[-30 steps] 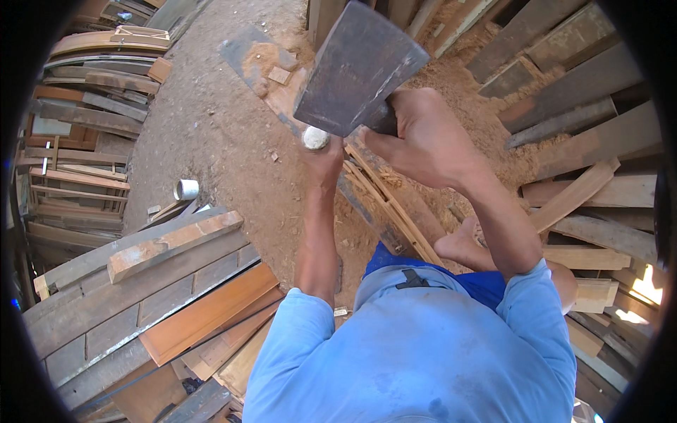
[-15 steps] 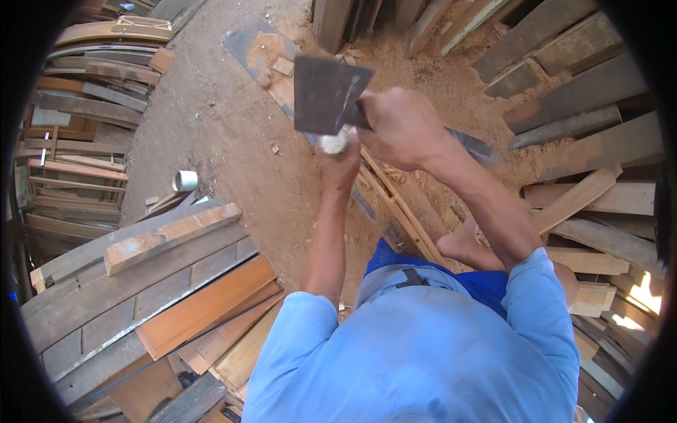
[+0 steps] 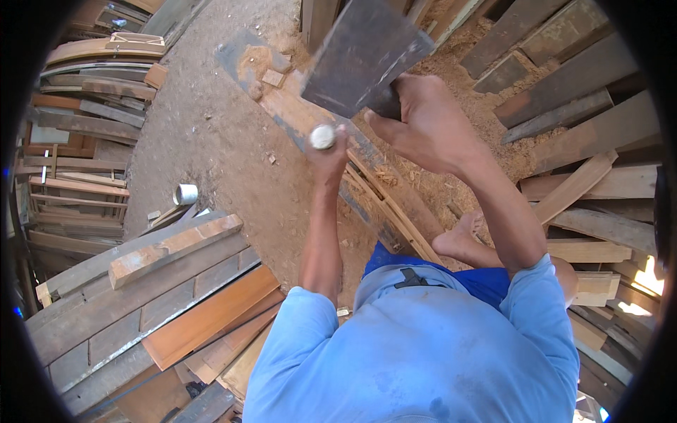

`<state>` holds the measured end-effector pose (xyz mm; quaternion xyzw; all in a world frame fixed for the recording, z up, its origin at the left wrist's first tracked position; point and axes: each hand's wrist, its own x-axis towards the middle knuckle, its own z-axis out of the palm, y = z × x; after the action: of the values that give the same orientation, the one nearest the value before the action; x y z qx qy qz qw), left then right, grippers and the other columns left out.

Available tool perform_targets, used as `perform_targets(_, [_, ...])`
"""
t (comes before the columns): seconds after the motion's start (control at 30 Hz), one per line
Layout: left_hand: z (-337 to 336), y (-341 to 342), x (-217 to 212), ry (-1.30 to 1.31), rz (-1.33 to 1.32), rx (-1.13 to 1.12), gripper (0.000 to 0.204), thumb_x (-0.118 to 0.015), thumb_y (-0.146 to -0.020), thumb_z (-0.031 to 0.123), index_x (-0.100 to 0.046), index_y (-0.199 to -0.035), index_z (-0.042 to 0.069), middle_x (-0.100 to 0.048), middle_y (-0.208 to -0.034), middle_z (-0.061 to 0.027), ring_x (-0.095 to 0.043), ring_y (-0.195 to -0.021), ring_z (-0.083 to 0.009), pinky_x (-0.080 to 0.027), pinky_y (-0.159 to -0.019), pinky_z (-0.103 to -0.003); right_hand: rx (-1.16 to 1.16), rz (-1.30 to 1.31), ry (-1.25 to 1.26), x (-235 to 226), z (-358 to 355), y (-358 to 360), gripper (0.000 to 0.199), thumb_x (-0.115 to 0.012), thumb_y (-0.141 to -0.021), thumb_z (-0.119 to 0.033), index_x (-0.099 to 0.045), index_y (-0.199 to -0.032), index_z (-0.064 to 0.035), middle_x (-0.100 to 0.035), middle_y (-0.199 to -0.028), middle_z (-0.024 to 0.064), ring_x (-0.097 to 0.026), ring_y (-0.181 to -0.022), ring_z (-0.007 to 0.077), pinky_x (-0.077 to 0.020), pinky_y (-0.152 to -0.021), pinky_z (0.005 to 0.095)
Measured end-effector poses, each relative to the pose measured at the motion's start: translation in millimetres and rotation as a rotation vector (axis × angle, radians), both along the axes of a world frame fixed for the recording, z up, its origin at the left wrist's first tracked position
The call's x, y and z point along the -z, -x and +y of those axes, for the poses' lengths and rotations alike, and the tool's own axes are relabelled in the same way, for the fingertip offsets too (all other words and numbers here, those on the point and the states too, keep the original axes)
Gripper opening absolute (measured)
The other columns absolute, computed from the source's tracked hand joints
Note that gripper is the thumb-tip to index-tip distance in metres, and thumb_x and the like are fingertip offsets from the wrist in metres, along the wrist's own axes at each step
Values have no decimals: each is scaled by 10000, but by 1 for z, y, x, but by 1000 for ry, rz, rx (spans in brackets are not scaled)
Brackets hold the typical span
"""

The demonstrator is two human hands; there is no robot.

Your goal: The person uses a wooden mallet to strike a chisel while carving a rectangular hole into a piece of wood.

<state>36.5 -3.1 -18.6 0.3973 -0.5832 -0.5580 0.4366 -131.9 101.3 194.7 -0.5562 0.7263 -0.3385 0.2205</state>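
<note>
Head view: a dark block-headed mallet (image 3: 367,60) is gripped by the right hand (image 3: 431,123), whose fingers are curled tightly round the short visible part of the shaft; the broad head is held out ahead of that hand and to its left. A pale round-ended tool handle (image 3: 323,137) is enclosed upright in the left hand (image 3: 326,162), with the fingers wrapped and the top left bare. No contact is seen between the mallet and that top. The tool's lower end is hidden by the left hand; it may be a chisel, but the blade cannot be made out.

Just to the right of the left hand and running back toward the body, a slotted wooden rail (image 3: 405,229) is laid over a wide plank (image 3: 303,106). Sawdust (image 3: 257,60) is scattered on the plank's far end, ahead of the left hand.

The mallet is judged heavy at the head and stiff, best held by the shaft, well clear of the block. The tool handle is judged light and rigid, best held below its exposed top. The rail is judged firm, though weaker along its slots, and best steadied by its solid edges.
</note>
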Motion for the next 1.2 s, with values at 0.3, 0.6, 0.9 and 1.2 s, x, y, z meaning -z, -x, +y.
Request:
perform_targets(0.3, [29,0,3,153,-37,-6,293,-711,-883,62,-631,-1151,-23,-690,-1028,-101,-658,-900,-170,-526,-800,-313,-88,315,-176,76,-10,-18,226,-715,-818,-208,-705,-897,3,-701,-801,211,-705,-798,404,-571,-719,466])
perform_targets(0.6, [8,-7,-18,259,-122,-29,190,-685,-868,40,-616,-1043,13,-678,-956,-62,-655,-856,-166,-517,-774,-308,-119,30,-72,6,-2,-13,288,-704,-818,-201,-683,-1016,6,-695,-847,245,-704,-838,401,-563,-749,477])
perform_targets(0.9, [10,2,3,396,-138,-18,286,-728,-823,59,-648,-1090,-4,-698,-1037,-129,-666,-971,-224,-517,-839,-365,-201,346,-260,64,-21,-19,294,-667,-811,-165,-677,-1081,-48,-701,-829,208,-697,-805,388,-562,-724,468])
perform_targets(1.2, [0,13,11,410,-124,68,264,-720,-838,40,-650,-1090,6,-702,-991,-71,-668,-889,-190,-527,-806,-328,-118,298,-261,70,-10,-10,323,-677,-799,-171,-676,-1079,-12,-695,-848,244,-692,-822,404,-547,-746,479])
